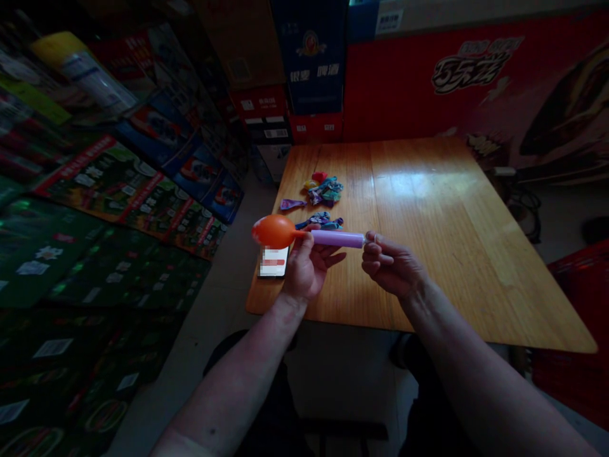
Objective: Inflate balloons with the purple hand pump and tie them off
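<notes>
My left hand [307,270] pinches the neck of a partly inflated orange balloon [278,231] where it meets a purple balloon pump [339,238]. The pump lies level above the table, its nozzle end hidden by the balloon's neck and my fingers. At the pump's right end, my right hand [392,263] has its fingers closed around the small pale handle, which is mostly covered. Just behind the pump are patterned deflated balloons [321,220]. Under the orange balloon, a phone [273,263] with a lit screen lies on the table.
The wooden table [428,266] has more deflated balloons [326,190] and a small purple packet-like piece [292,204] at its left side. Stacked green cartons [104,254] stand to the left. A blue box [311,63] and a red printed panel [404,89] rise behind the table.
</notes>
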A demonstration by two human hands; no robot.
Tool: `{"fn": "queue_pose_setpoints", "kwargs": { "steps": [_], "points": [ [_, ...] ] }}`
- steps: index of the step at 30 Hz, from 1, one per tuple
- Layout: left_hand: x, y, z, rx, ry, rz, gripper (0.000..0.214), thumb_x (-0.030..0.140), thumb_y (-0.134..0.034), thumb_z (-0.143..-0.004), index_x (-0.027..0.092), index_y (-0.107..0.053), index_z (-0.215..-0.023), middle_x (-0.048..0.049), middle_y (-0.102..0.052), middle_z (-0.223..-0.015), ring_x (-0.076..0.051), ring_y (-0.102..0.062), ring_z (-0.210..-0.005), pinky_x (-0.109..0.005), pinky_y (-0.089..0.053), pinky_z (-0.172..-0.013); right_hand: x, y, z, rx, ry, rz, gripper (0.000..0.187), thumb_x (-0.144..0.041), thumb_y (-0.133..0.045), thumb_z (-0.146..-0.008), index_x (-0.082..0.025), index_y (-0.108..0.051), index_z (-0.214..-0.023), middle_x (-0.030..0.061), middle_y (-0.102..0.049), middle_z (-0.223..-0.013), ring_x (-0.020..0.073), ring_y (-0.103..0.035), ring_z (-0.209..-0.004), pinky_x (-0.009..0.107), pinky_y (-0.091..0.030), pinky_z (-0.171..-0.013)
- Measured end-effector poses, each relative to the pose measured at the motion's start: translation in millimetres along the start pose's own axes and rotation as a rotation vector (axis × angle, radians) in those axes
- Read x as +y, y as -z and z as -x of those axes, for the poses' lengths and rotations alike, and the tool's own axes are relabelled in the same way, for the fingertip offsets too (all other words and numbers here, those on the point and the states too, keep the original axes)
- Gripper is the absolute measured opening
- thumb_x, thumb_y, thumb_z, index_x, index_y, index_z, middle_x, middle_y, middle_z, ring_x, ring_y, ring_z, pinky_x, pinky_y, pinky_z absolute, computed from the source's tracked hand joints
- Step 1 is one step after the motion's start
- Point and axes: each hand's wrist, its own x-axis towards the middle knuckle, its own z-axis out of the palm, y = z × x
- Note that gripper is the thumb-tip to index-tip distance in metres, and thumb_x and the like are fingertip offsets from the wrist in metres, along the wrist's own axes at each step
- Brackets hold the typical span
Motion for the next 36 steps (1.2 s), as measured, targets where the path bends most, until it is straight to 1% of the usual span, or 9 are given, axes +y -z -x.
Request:
{"fn": "queue_pose_setpoints", "kwargs": {
  "steps": [5,9,12,16,20,24,29,33,36],
  "points": [
    [11,6.9,-9,0.026,0.004,0.051,0.025,0.041,-0.068,-0.102,0.023,-0.067,-0.119,-0.0113,-0.08,-0.111,-0.029,-0.079,-0.103,-0.046,-0.063,-0.09,-8,-4,4,0.002,-0.018,0.038,0.012,-0.014,-0.076,-0.089,-0.014,-0.067,-0.097,-0.0048,-0.065,-0.071,-0.0006,-0.043,-0.046,0.012,-0.051,-0.052],
    [22,11.3,-12,0.105,-0.086,0.067,0.025,0.041,-0.068,-0.101,0.021,-0.069,-0.117,-0.0096,-0.081,-0.105,-0.025,-0.079,-0.097,-0.038,-0.064,-0.085,-22,-9,13,0.0,0.057,0.052,0.009,-0.01,-0.07,-0.091,-0.014,-0.068,-0.098,-0.0056,-0.063,-0.07,-0.0006,-0.044,-0.046,0.011,-0.049,-0.051],
    [18,8.5,-7,0.036,-0.056,0.05,0.03,0.044,-0.069,-0.101,0.023,-0.067,-0.122,-0.0108,-0.081,-0.113,-0.026,-0.08,-0.095,-0.034,-0.065,-0.074,-14,-11,10,-0.008,0.05,0.032,0.011,-0.012,-0.076,-0.087,-0.014,-0.068,-0.095,-0.0065,-0.062,-0.067,-0.0008,-0.041,-0.043,0.013,-0.05,-0.051],
    [10,2.8,0,-0.022,-0.003,0.007,0.035,0.046,-0.068,-0.101,0.024,-0.064,-0.128,-0.0136,-0.08,-0.117,-0.028,-0.08,-0.1,-0.032,-0.065,-0.071,1,-9,1,-0.031,0.005,0.064,0.019,-0.017,-0.083,-0.084,-0.014,-0.068,-0.096,-0.0046,-0.065,-0.068,-0.0002,-0.04,-0.044,0.016,-0.053,-0.053],
    [8,2.3,-6,0.001,0.002,-0.015,0.033,0.045,-0.066,-0.102,0.024,-0.064,-0.127,-0.0127,-0.081,-0.115,-0.027,-0.08,-0.097,-0.028,-0.062,-0.065,2,-6,-1,-0.013,-0.006,0.039,0.02,-0.016,-0.081,-0.085,-0.014,-0.067,-0.099,-0.0047,-0.065,-0.072,-0.0005,-0.041,-0.045,0.013,-0.051,-0.053],
    [13,7.2,-14,0.043,0.048,0.034,0.027,0.041,-0.063,-0.104,0.021,-0.067,-0.122,-0.0119,-0.081,-0.109,-0.025,-0.081,-0.09,-0.027,-0.061,-0.064,-11,-7,7,0.026,-0.018,0.056,0.012,-0.015,-0.076,-0.089,-0.016,-0.066,-0.097,-0.0053,-0.063,-0.07,-0.0001,-0.038,-0.044,0.011,-0.047,-0.048],
    [12,7.7,-12,0.126,-0.054,0.073,0.028,0.04,-0.06,-0.107,0.022,-0.068,-0.127,-0.0075,-0.082,-0.101,-0.021,-0.08,-0.086,-0.024,-0.059,-0.063,-21,-11,14,0.047,0.077,0.059,0.006,-0.011,-0.069,-0.092,-0.016,-0.068,-0.095,-0.0053,-0.06,-0.067,0.001,-0.038,-0.044,0.011,-0.046,-0.047],
    [2,1.2,-7,0.077,0.056,0.026,0.038,0.047,-0.063,-0.103,0.024,-0.065,-0.133,-0.0119,-0.081,-0.114,-0.028,-0.08,-0.099,-0.026,-0.057,-0.061,-4,-13,4,0.011,0.028,0.06,0.01,-0.013,-0.074,-0.089,-0.015,-0.067,-0.095,-0.0055,-0.061,-0.066,0.0005,-0.036,-0.043,0.012,-0.048,-0.049],
    [5,0.5,-7,0.039,0.033,-0.002,0.035,0.046,-0.067,-0.101,0.024,-0.066,-0.129,-0.0125,-0.08,-0.118,-0.029,-0.079,-0.102,-0.026,-0.057,-0.062,-6,-12,4,0.018,0.002,0.071,0.01,-0.013,-0.074,-0.09,-0.016,-0.066,-0.095,-0.0049,-0.062,-0.068,0.001,-0.037,-0.044,0.012,-0.048,-0.048]
  ]
}}
